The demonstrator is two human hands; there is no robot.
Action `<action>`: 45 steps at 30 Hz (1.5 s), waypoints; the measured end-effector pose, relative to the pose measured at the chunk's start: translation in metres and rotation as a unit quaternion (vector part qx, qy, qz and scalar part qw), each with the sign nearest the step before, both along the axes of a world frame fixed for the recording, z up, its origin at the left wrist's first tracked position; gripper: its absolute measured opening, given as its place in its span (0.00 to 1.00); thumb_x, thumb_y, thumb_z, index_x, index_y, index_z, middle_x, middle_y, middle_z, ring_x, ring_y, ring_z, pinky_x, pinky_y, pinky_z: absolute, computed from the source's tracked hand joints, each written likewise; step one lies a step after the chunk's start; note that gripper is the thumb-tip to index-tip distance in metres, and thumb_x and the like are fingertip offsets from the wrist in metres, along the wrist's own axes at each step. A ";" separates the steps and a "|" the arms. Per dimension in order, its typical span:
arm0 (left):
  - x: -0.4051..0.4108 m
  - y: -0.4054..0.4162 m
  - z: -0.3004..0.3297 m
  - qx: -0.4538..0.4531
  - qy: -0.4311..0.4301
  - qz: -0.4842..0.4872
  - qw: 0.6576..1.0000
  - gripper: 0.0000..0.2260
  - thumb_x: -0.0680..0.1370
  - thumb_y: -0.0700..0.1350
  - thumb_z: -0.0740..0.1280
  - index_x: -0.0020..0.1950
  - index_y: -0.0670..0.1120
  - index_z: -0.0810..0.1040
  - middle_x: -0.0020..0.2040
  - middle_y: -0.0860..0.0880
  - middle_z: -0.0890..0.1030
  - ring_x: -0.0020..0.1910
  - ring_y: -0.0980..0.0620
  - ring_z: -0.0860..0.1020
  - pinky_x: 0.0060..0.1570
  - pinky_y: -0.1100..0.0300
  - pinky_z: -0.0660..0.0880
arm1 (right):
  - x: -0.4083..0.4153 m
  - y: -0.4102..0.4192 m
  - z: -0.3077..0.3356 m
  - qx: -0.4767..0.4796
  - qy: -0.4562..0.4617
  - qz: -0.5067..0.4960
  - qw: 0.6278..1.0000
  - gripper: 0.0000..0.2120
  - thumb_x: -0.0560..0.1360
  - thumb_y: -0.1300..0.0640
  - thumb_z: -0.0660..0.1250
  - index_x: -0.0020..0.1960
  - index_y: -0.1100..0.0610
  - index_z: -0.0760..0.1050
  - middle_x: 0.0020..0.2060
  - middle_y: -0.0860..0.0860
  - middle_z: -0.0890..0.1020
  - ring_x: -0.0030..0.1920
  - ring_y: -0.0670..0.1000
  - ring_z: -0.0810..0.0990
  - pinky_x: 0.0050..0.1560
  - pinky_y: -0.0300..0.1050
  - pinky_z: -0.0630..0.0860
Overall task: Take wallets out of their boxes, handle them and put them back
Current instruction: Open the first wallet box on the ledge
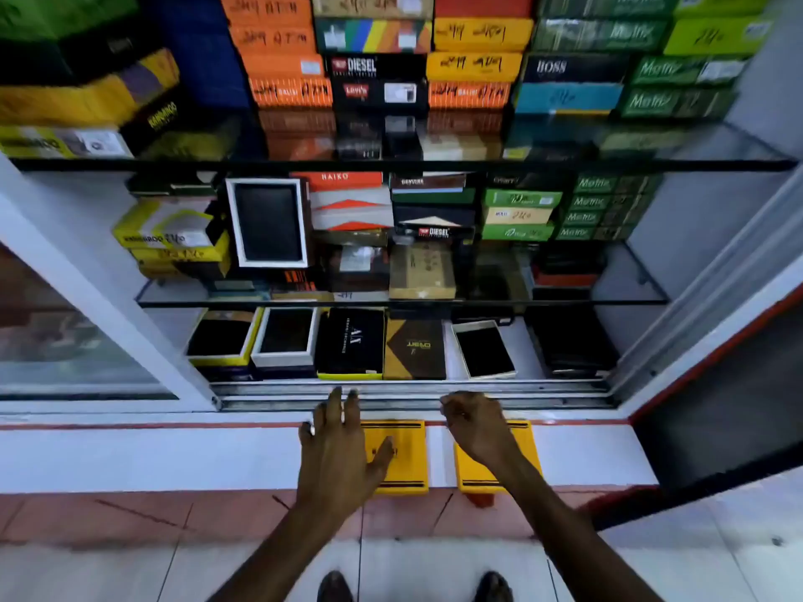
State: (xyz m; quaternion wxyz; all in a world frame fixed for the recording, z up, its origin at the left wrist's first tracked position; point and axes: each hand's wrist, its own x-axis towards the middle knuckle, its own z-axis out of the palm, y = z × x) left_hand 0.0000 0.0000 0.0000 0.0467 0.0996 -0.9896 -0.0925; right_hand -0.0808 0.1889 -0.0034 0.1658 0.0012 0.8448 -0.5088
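Two yellow wallet boxes lie side by side on the white ledge in front of the cabinet. My left hand hovers over the left yellow box, fingers spread, thumb across its lid. My right hand is above the right yellow box with its fingers curled; I cannot tell whether it holds anything. On the bottom shelf, open boxes show dark wallets: one white-rimmed, one tilted, and one in a yellow box.
The glass-shelved cabinet holds stacked boxes: orange, green, a black one, a brown one. An upright white-framed open box stands on the middle shelf. The sliding-door track runs just beyond my hands. Pink and white floor tiles lie below.
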 end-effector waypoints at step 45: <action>0.045 -0.070 -0.041 0.627 0.032 0.362 0.689 0.06 0.76 0.35 0.67 0.43 0.43 0.82 0.46 0.40 0.83 0.41 0.41 0.81 0.38 0.53 0.81 | 0.005 -0.028 -0.016 0.028 -0.017 -0.067 0.997 0.15 0.67 0.67 0.76 0.30 0.50 0.80 0.35 0.60 0.86 0.31 0.54 0.85 0.34 0.50 0.85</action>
